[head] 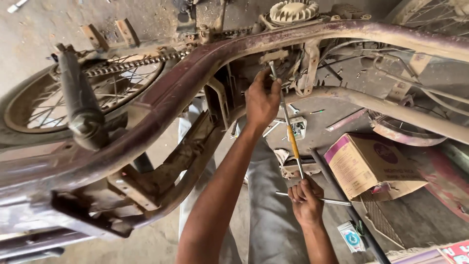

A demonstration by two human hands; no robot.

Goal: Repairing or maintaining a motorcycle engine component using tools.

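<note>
Under the frame [161, 98], my left hand [261, 100] pinches the top of the T-wrench [291, 139] shaft near the bracket [273, 56]; my right hand [307, 198] grips its crossbar below. Steel tool: stiff, fairly heavy, likely greasy. Hold the crossbar for torque and steady the shaft.

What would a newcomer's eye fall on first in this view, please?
The bare, rusty maroon motorcycle frame sweeps across the whole view, with a spoked wheel and chain at upper left. At centre, the left hand steadies a long T-handle wrench against the frame while the right hand grips its crossbar. A cardboard box lies on the floor at right.
</note>
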